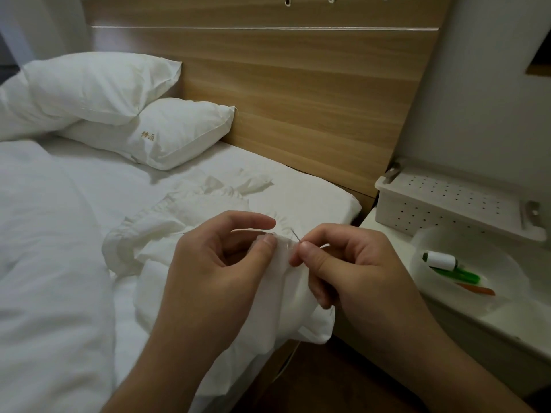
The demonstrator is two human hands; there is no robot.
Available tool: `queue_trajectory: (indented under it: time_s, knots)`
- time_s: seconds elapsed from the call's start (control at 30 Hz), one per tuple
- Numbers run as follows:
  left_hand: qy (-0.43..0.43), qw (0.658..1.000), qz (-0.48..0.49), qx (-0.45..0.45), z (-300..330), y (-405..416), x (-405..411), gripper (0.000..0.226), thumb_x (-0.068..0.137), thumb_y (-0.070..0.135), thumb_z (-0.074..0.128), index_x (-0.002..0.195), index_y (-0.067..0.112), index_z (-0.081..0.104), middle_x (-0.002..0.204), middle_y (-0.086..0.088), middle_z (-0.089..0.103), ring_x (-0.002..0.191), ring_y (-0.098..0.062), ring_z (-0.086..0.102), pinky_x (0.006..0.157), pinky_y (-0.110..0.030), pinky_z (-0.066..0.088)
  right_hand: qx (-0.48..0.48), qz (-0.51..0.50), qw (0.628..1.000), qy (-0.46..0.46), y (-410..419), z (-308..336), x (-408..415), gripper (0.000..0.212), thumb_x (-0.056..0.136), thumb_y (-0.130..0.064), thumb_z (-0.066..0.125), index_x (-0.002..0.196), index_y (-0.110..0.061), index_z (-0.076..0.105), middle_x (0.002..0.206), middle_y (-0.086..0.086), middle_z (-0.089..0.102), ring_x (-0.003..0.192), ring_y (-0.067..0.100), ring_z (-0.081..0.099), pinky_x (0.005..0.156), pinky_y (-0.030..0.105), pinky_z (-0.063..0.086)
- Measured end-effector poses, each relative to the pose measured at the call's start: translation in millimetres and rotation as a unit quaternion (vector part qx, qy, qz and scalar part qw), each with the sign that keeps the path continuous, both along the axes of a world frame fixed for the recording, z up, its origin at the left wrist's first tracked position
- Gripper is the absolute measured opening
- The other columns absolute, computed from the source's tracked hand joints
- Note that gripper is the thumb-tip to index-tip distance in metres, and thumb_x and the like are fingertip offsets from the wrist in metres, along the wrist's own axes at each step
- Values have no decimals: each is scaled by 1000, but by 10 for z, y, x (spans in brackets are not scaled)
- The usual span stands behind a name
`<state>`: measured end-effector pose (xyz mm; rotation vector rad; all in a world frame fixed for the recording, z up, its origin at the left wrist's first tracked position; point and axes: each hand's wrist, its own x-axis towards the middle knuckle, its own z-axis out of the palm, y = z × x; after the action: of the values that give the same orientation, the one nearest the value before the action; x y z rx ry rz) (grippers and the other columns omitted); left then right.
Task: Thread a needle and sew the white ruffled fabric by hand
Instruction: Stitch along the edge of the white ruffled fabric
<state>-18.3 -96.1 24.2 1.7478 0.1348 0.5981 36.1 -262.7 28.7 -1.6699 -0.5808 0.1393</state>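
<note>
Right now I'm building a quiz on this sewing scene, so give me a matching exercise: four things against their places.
Things:
1. needle
2. white ruffled fabric
3. spool of white thread
4. perforated white box

Places:
A. in the clear dish on the bedside shelf
B. against the wall, behind the dish
C. pinched by the right hand
D. spread over the bed, held by the left hand

Pairs: 1-C, 2-D, 3-A, 4-B

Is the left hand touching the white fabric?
Touching: the head view shows the left hand pinching the white ruffled fabric between thumb and finger.
</note>
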Motion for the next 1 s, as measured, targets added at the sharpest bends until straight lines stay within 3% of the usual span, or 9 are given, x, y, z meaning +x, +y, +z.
queue_trajectory:
  time_s: [0.2, 0.43, 0.73, 0.87, 1.0]
  knots:
    - [-4, 1000, -12, -8, 2, -3, -4, 17, 92, 11, 78, 101, 24, 81, 85, 9, 82, 84, -9, 79, 73, -18, 60, 3, 12, 1000, 5, 7, -9, -27, 22, 96, -12, 65, 77, -10, 76, 48, 1, 50, 44, 11, 39, 46, 23, 34]
    - [-8, 1000, -19, -9, -7, -3, -5, 18, 91, 9, 78, 101, 24, 81, 87, 7, 83, 87, -11, 80, 78, -23, 63, -13, -3, 1000, 0, -1, -51, 3, 21, 96, -11, 66, 77, -12, 76, 48, -2, 53, 44, 8, 42, 48, 22, 36]
    - [-19, 1000, -24, -5, -16, -2, 12, 20, 91, 5, 78, 100, 22, 81, 87, 7, 82, 87, -9, 80, 76, -18, 60, -37, -22, 999, 2, 2, -92, 26, 20, 94, -14, 67, 77, -17, 76, 49, -2, 53, 46, 8, 44, 49, 25, 37]
    - [-23, 999, -22, 12, -29, 0, 18, 21, 90, 4, 79, 101, 22, 82, 91, 10, 82, 91, -8, 79, 80, -19, 61, -33, -43, 998, 13, -1, -95, 19, 4, 95, -21, 69, 92, -24, 69, 50, 4, 50, 48, 15, 44, 50, 32, 39]
    - [-28, 999, -21, 31, -34, 7, 14, 22, 91, 6, 78, 103, 24, 81, 92, 12, 82, 92, -8, 79, 80, -21, 62, -36, -39, 999, 7, -5, -82, 10, 15, 97, -23, 67, 108, -33, 66, 51, 3, 49, 48, 14, 44, 48, 29, 39]
